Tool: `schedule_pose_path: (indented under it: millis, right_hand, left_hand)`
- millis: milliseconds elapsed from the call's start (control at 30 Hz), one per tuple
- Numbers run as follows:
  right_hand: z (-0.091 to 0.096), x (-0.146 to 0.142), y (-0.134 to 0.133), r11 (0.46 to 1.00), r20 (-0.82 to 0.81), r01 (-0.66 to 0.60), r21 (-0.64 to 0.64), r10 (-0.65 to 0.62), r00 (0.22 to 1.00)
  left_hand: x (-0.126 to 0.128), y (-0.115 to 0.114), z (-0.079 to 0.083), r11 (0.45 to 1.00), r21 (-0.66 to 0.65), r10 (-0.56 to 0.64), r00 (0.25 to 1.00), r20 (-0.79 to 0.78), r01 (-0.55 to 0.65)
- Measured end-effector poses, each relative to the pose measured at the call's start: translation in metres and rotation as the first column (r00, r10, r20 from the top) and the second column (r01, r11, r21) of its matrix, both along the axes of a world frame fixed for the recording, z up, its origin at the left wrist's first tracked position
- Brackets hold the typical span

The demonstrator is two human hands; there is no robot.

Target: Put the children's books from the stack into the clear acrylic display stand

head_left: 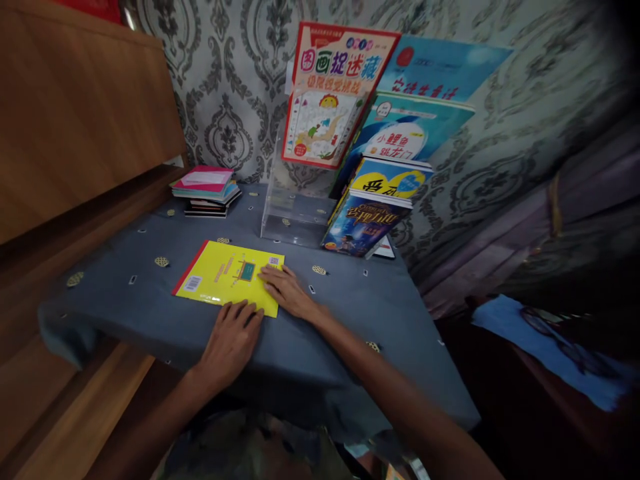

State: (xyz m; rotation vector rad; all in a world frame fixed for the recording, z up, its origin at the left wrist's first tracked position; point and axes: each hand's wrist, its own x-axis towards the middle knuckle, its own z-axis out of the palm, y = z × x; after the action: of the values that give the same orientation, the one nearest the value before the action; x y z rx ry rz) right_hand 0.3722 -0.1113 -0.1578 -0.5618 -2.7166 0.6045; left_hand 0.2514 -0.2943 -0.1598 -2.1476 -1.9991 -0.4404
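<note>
Yellow book (213,263) | flat | left hand (233,338): unclenched, at near edge | right hand (289,291): unclenched, atop

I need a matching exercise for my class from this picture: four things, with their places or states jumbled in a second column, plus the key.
Things
1. yellow book
2. left hand
3. right hand
4. stack of books

Places and states
A. resting on the right-hand end of the cover
B. toward the back of the table, left of the clear stand
C. at the near long edge of the cover
D. lying flat, with a red strip along its left edge

Right pairs: 1-D, 2-C, 3-A, 4-B
</note>
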Motion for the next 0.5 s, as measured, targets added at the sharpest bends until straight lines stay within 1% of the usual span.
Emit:
schedule_pose_path:
  millis: [67, 133, 233, 333, 400, 500]
  right_hand:
    - [0.002, -0.015, 0.016, 0.996, 0.058, 0.09, 0.02, -0.091, 0.994]
    - [0.005, -0.026, 0.025, 0.986, 0.097, 0.162, 0.033, -0.165, 0.982]
    - [0.008, -0.028, 0.023, 0.98, 0.103, 0.186, 0.065, -0.192, 0.976]
    - [0.007, -0.009, 0.007, 0.977, 0.072, 0.176, 0.123, -0.186, 0.98]
    - [0.006, 0.013, -0.009, 0.972, 0.046, 0.176, 0.153, -0.185, 0.982]
    - [0.005, 0.053, -0.041, 0.971, -0.006, 0.173, 0.163, -0.174, 0.985]
  left_hand:
    - [0.0, 0.0, -0.002, 0.999, 0.021, 0.038, 0.999, -0.005, -0.038]
    - [0.0, -0.001, -0.005, 0.997, 0.03, 0.071, 0.997, -0.02, -0.071]
    - [-0.002, -0.005, -0.008, 0.996, 0.019, 0.083, 0.996, -0.042, -0.083]
    - [-0.009, -0.015, -0.012, 0.999, 0.006, 0.048, 0.997, -0.057, -0.047]
    - [-0.019, -0.024, -0.014, 0.999, -0.004, -0.036, 0.997, -0.074, 0.036]
    - [-0.034, -0.04, -0.019, 0.987, -0.016, -0.161, 0.982, -0.1, 0.16]
